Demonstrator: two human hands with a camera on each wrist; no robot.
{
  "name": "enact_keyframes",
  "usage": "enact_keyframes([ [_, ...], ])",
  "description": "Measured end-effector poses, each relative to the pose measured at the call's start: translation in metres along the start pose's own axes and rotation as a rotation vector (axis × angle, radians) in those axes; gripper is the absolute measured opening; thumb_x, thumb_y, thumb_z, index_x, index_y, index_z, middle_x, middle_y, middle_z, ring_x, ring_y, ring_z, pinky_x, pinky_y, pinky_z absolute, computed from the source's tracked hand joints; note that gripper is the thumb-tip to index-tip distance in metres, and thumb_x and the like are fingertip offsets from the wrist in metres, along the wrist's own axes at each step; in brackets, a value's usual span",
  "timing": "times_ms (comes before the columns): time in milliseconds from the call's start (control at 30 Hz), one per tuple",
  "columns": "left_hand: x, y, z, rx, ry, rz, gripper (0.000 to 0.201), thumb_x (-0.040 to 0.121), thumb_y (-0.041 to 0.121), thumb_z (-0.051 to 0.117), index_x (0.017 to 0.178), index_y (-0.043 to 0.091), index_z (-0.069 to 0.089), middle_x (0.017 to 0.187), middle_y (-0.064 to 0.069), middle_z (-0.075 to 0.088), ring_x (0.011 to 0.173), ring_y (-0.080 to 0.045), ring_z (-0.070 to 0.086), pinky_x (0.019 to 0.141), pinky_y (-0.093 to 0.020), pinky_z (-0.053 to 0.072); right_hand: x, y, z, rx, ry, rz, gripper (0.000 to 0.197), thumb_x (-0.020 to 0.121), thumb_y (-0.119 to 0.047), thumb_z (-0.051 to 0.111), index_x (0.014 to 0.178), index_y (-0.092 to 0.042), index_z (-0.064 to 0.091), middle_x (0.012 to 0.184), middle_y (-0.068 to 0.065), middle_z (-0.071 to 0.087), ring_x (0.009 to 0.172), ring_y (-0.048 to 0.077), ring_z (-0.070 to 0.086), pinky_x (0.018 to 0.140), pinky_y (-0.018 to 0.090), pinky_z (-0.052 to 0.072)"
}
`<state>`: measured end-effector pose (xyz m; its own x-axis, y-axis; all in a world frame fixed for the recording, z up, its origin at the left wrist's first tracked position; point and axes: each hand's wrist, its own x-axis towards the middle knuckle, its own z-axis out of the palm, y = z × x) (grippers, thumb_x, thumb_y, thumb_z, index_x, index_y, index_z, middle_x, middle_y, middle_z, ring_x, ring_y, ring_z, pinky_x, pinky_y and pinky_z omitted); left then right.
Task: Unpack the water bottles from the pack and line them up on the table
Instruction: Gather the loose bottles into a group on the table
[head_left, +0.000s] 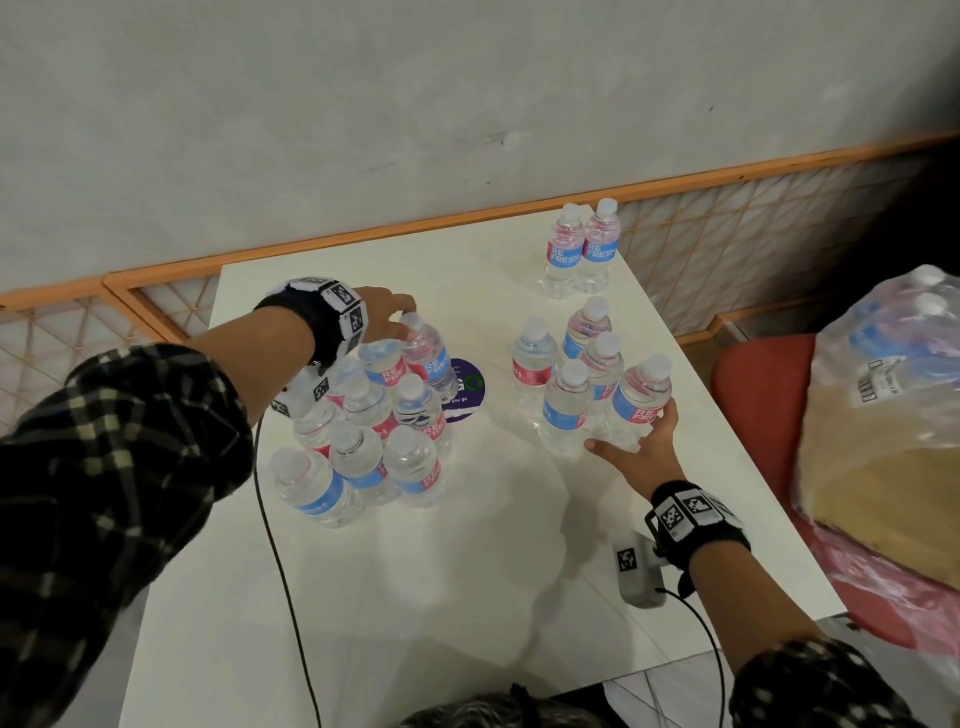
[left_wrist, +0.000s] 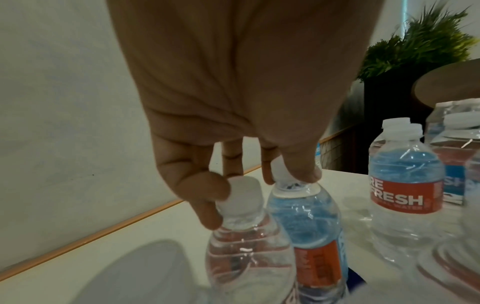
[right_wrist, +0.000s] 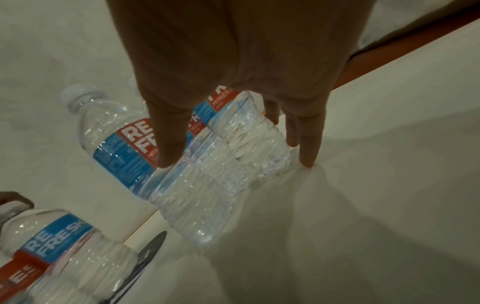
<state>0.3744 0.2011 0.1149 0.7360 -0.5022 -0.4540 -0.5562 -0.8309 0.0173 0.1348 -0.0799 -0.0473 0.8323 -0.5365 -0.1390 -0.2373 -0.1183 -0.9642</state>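
Nearest, the right hand (head_left: 636, 447) is wrapped low round the body of one full water bottle (head_left: 638, 405) on the white worktop (head_left: 467, 571). Thin ribbed walls probably dent and slip; a mid-body hold seems safest. Farther, the left hand (left_wrist: 233, 102) pinches two bottle caps (left_wrist: 242, 191), stiff and secure. The plastic-wrapped pack (head_left: 893, 374) lies right.

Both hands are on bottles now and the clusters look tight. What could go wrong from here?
1. The left hand pinches two bottle caps at once; either bottle could slip or swing into the packed left cluster and topple several.
2. The right hand holds a tilted bottle right beside its neighbour; setting it down could knock it.
3. The pack overhangs the table edge; it might slide.
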Motion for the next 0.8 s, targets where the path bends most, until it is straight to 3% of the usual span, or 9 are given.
enact_keyframes([
  [133, -0.005, 0.003, -0.002, 0.035, -0.043, -0.045, 0.044, 0.096, 0.038, 0.048, 0.130, 0.012, 0.043, 0.116, -0.016, 0.058, 0.091, -0.026, 0.049, 0.077, -0.033, 0.038, 0.002, -0.011, 0.002, 0.001, -0.052, 0.006, 0.110, 0.064, -0.007, 0.085, 0.143, -0.021, 0.010, 0.134, -0.004, 0.039, 0.120, 0.014, 0.045, 0.100, 0.032, 0.038],
  [267, -0.003, 0.008, -0.001, 0.059, -0.006, -0.054, 0.045, 0.095, 0.042, 0.046, 0.128, 0.011, 0.048, 0.117, -0.012, 0.058, 0.097, -0.027, 0.051, 0.090, -0.037, 0.039, 0.001, -0.018, 0.012, -0.026, -0.156, -0.001, 0.109, 0.064, -0.003, 0.084, 0.142, -0.018, 0.010, 0.133, -0.003, 0.039, 0.121, 0.014, 0.045, 0.098, 0.031, 0.038],
  [367, -0.003, 0.012, -0.001, 0.077, 0.029, -0.056, 0.046, 0.096, 0.045, 0.043, 0.125, 0.011, 0.053, 0.121, -0.009, 0.059, 0.109, -0.028, 0.054, 0.093, -0.037, 0.039, -0.005, -0.022, 0.024, -0.062, -0.219, -0.003, 0.111, 0.063, -0.005, 0.086, 0.142, -0.017, 0.009, 0.133, -0.006, 0.036, 0.122, 0.013, 0.044, 0.097, 0.029, 0.037],
  [600, -0.006, 0.020, -0.002, 0.085, 0.033, -0.107, 0.046, 0.097, 0.042, 0.040, 0.123, 0.008, 0.055, 0.119, -0.010, 0.061, 0.103, -0.027, 0.056, 0.091, -0.035, 0.041, -0.027, -0.041, 0.062, -0.115, -0.359, -0.024, 0.109, 0.066, -0.009, 0.084, 0.144, -0.014, 0.008, 0.135, -0.011, 0.030, 0.124, 0.005, 0.037, 0.098, 0.020, 0.032],
  [700, -0.007, 0.023, 0.000, 0.067, 0.030, -0.111, 0.026, 0.098, 0.037, 0.042, 0.106, 0.015, 0.051, 0.104, -0.013, 0.056, 0.091, -0.024, 0.049, 0.080, -0.031, 0.035, -0.037, -0.043, 0.083, -0.109, -0.418, -0.056, 0.111, 0.066, -0.006, 0.084, 0.145, -0.012, 0.006, 0.136, -0.011, 0.029, 0.126, 0.002, 0.033, 0.102, 0.018, 0.030],
  [733, -0.006, 0.023, 0.001, 0.044, 0.025, -0.113, 0.026, 0.097, 0.036, 0.044, 0.108, 0.013, 0.051, 0.108, -0.015, 0.056, 0.091, -0.023, 0.047, 0.081, -0.029, 0.033, -0.041, -0.046, 0.089, -0.116, -0.447, -0.055, 0.112, 0.066, -0.005, 0.084, 0.145, -0.012, 0.005, 0.137, -0.011, 0.029, 0.127, 0.002, 0.032, 0.105, 0.021, 0.029],
  [800, -0.005, 0.024, 0.003, 0.018, 0.030, -0.116, 0.049, 0.095, 0.040, 0.047, 0.135, 0.012, 0.041, 0.134, -0.015, 0.048, 0.114, -0.027, 0.049, 0.097, -0.034, 0.037, -0.046, -0.051, 0.097, -0.151, -0.507, -0.031, 0.114, 0.068, -0.002, 0.081, 0.147, -0.013, -0.001, 0.136, -0.012, 0.026, 0.126, 0.002, 0.029, 0.104, 0.020, 0.027],
])
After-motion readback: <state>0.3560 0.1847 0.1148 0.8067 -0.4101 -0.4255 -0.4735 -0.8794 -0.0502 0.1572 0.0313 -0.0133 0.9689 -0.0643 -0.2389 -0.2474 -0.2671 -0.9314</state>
